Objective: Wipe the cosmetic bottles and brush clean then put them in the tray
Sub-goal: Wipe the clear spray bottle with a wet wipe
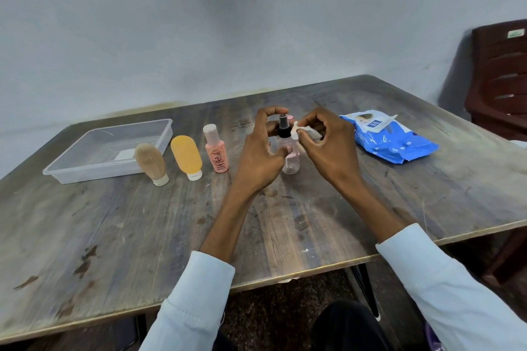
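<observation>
Head view: the clear spray bottle (pixel 290 155) stands upright on the desk (pixel 285 222), its long axis vertical and its black pump top (pixel 284 129) pointing up. The left hand (pixel 261 157) grasps it from the left side, thumb across the clear body and forefinger arched over the pump. The right hand (pixel 322 148) comes in from the right and pinches a white wipe (pixel 302 132), pressed against the collar just below the pump. So the bottle sits between the two hands, the wiping hand to its right and level with its neck; any stroke down the body would, I judge, run along that vertical axis while the left hand steadies it.

The tray (pixel 108 151), clear plastic with a small white patch on its floor, lies well to the left, so the left hand is the nearer one for carrying the bottle over. Between the tray and the hands three more items stand in a row: a tan brush (pixel 149 164) on its base just beside the tray, an orange tube (pixel 186 157) resting on its cap, and a pink bottle (pixel 216 152) with dark print too small to read.

To the right lies a blue wipes pack (pixel 390 137), its flap lifted; a dark blue square on it bears white lettering I cannot make out.
</observation>
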